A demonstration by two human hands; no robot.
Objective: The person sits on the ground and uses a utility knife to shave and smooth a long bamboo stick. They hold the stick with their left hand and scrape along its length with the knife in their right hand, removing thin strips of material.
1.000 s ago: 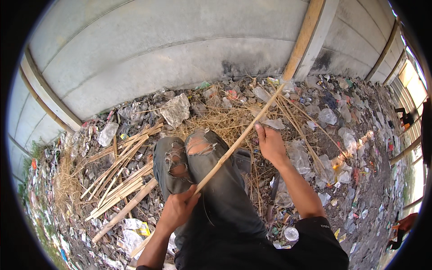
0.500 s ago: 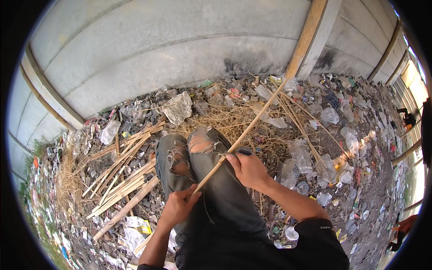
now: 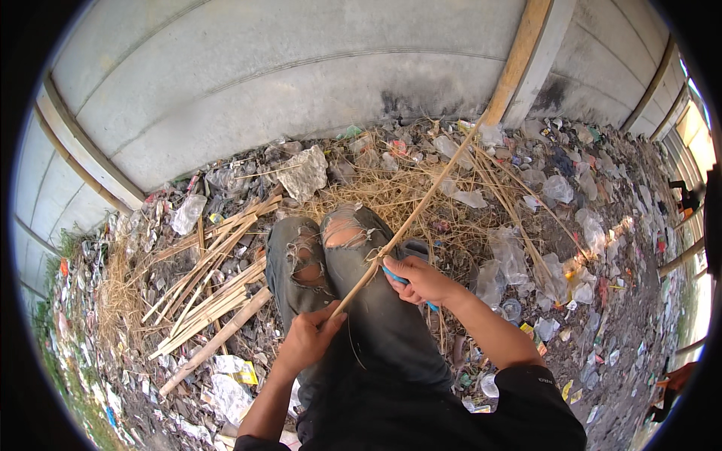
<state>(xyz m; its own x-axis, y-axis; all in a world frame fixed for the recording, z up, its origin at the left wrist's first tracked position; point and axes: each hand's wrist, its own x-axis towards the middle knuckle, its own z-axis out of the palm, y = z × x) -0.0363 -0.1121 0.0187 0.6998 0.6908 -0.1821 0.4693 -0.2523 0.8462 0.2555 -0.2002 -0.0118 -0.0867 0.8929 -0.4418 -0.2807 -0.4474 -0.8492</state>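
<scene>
A long, thin bamboo stick (image 3: 425,201) slants over my lap toward the wall's base. My left hand (image 3: 307,338) is closed round its near end, above my thigh. Beside the stick, over my right knee, my right hand (image 3: 418,281) grips a blue-handled tool (image 3: 395,275). The fingers cover much of this tool; a dark grey part shows behind the hand, and its kind I cannot tell. Pale frayed strands curl off the stick close to the right thumb. Torn grey jeans (image 3: 357,263) lie beneath both hands.
Split bamboo strips (image 3: 218,259) lie in a pile at my left, with a thicker bamboo pole (image 3: 218,342) alongside. A pale rock (image 3: 304,174) sits beyond my knees near the concrete wall (image 3: 293,90). Straw, plastic scraps and thin strips (image 3: 519,218) litter the ground.
My right hand has turned and shifted slightly right, off the top of the stick, so the blue handle now shows. My left hand still holds the stick's near end.
</scene>
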